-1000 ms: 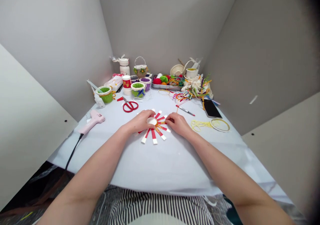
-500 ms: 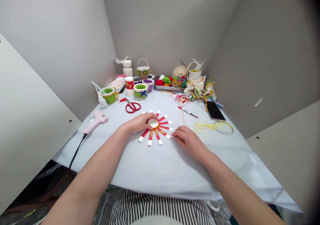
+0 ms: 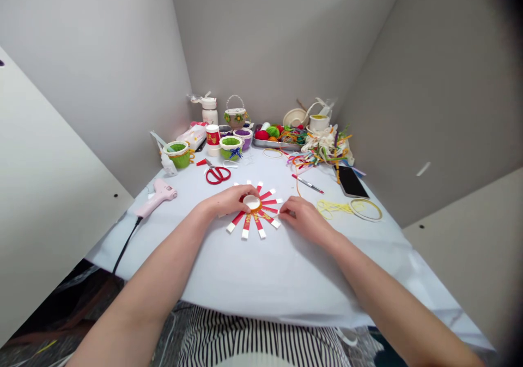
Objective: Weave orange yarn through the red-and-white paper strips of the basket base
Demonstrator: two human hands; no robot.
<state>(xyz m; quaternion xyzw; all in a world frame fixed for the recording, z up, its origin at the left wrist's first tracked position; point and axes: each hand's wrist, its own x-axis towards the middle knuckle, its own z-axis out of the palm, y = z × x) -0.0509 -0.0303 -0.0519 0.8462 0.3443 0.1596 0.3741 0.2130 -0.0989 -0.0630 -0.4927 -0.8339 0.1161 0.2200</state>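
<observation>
The left hand [image 3: 232, 199] curved its thumb and fingers around the round centre of the cut paper cup [image 3: 252, 202], whose flat red-and-white strips fanned outward like rays beneath them. A fuzzy-looking orange band circled that centre. Just right of the strips, the right hand [image 3: 305, 218] had its fingertips pressed together, seemingly pinching thin orange yarn [image 3: 298, 184]. Beyond these fingertips lay a slim pen [image 3: 308, 183]; to their right, loose yellow yarn [image 3: 337, 207]. Beyond the left fingers lay red-handled scissors [image 3: 219, 175]; farther left, a smooth pink glue gun [image 3: 157, 195].
</observation>
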